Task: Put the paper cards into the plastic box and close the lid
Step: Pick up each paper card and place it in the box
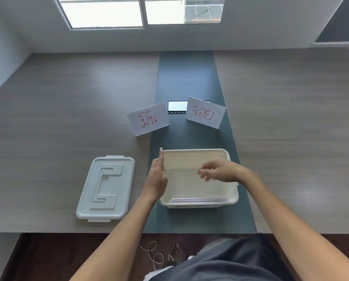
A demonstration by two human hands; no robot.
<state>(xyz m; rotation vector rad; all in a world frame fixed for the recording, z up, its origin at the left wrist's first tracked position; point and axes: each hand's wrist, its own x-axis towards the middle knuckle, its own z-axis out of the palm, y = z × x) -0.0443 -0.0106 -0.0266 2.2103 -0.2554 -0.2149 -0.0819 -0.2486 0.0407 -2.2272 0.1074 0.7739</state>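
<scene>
Wood-grain table [68, 118] with a dark green strip [190, 78] down its middle fills my view, a window [141, 11] set in the wall beyond it. On that strip I find the white plastic box [226, 199] standing open. Along its near wall lie thin flat sheets [200, 199], pale with a faint violet edge; they look like paper cards, though I cannot count them or read any face. The rest of the box floor shows bare. The lid [106, 187] lies flat on the wood to the left of the box, apart from it, raised pattern upward. Two further cards remain outside, standing tilted beyond the box: the left card [148, 119] and the right card [206, 115], each with red handwriting, a phone [177, 107] lying between them. My left hand [156, 179] is held edge-on against the left wall of the box, fingers straight and together, gripping nothing. My right hand [220, 169] hovers over the box interior, fingers loosely curled and blurred; I see nothing held in it, though the blur leaves that uncertain.
</scene>
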